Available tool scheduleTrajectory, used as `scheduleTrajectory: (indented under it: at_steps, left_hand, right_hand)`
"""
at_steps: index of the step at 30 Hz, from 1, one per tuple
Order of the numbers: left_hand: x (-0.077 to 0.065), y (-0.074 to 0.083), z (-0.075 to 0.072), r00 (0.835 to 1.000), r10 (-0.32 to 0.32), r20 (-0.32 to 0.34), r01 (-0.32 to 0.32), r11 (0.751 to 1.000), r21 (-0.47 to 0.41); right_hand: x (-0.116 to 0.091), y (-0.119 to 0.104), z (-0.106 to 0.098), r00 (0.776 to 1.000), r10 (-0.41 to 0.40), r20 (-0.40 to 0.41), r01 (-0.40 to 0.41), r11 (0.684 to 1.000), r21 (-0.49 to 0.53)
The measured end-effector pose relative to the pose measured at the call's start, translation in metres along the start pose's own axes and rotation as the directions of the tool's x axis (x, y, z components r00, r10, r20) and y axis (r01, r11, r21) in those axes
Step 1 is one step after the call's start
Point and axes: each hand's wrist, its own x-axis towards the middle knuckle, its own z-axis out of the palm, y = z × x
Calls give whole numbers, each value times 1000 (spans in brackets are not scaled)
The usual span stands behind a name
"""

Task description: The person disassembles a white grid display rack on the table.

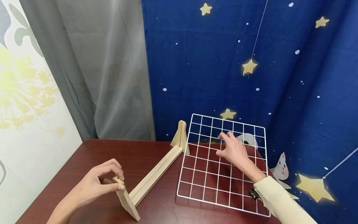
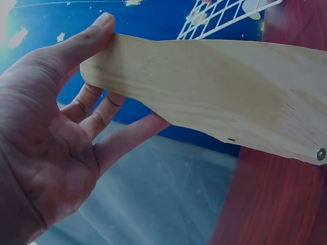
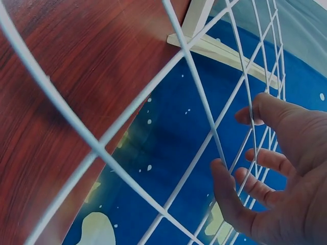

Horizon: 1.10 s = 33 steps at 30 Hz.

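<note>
My left hand (image 1: 95, 180) pinches the top of the near upright (image 2: 204, 87) of a wooden stand, thumb on one side and fingers on the other. A long grooved rail (image 1: 156, 172) joins that piece to the far upright (image 1: 181, 133). To the right, a white wire grid panel (image 1: 230, 207) is tilted over the table, close beside the far upright. My right hand (image 1: 235, 151) holds the panel near its middle; in the right wrist view its fingers curl at the wires, some reaching through the openings. Whether the panel touches the stand, I cannot tell.
The stand rests on a dark red wooden table (image 1: 112, 152). Behind it hang a grey curtain (image 1: 112, 77) and a blue star-patterned curtain (image 1: 195, 71). A white patterned surface (image 1: 33, 93) borders the left side. A small black item (image 1: 253, 194) sits by my right sleeve.
</note>
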Motion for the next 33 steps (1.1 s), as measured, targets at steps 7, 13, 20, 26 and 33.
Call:
scheduleTrajectory:
  at_steps: [7,13,20,26,33]
  left_hand:
    - [-2,14,11,1000,10,3,-10,999,33]
    - [-3,24,20,999,37,33,-39,995,88]
    - [-2,24,30,980,198,24,-200,975,94]
    - [-1,27,38,979,202,-6,-199,972,122]
    - [2,31,52,977,211,-9,-209,970,122]
  right_hand:
    - [1,-10,5,999,-13,39,12,1000,19]
    - [0,-15,10,998,-25,57,24,1000,14]
    - [1,-21,12,996,-31,86,32,999,-3]
    - [2,-23,17,994,-25,110,26,1000,-10]
    - [2,-26,23,991,-11,135,13,1000,-14]
